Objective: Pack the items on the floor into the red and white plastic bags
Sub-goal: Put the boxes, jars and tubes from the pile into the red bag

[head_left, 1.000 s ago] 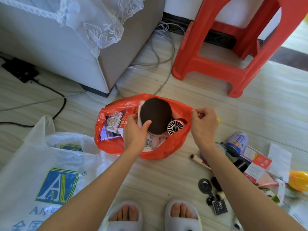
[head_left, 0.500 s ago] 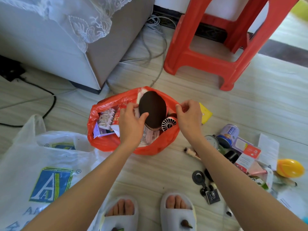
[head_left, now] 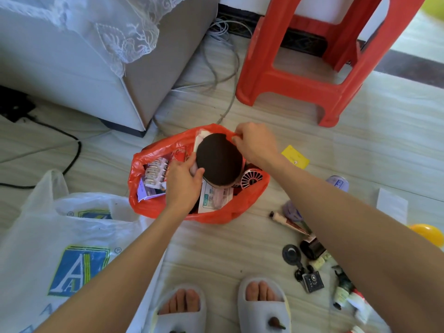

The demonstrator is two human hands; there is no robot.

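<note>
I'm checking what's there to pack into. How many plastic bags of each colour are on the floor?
Red bag: 1
White bag: 1
Total: 2

L hand (head_left: 183, 182) reaches fwd w/ curled fingers gripping; R hand (head_left: 255, 144) extended further, fingertips pinched, both arms outstretched.

Bare floor (head_left: 240, 246) before the slippers; red stool (head_left: 300, 75) behind, scattered clutter (head_left: 310, 265) along the floor's right edge.
</note>
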